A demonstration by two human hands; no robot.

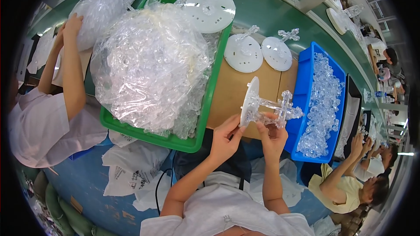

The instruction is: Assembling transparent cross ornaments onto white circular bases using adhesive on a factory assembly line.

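In front of my chest, I hold a white round disc (pixel 251 100) tilted on edge, with a clear plastic stem and cross-shaped end (pixel 285 108) sticking out to the right. My left hand (pixel 228 137) pinches the disc's lower rim. My right hand (pixel 272 137) is closed, fingertips at the clear parts beneath the stem; whether it grips the stem or a separate small piece cannot be made out. Two similar disc assemblies, one on the left (pixel 243 53) and one on the right (pixel 277 53), lie on the cardboard beyond my hands.
Left of my hands, a green crate (pixel 192 144) holds a big bag of clear plastic parts (pixel 153 70); another white disc (pixel 210 12) rests on its far corner. A blue bin (pixel 302 85) of clear pieces stands right. Co-workers sit on both sides, one handling a clear bag (pixel 103 15).
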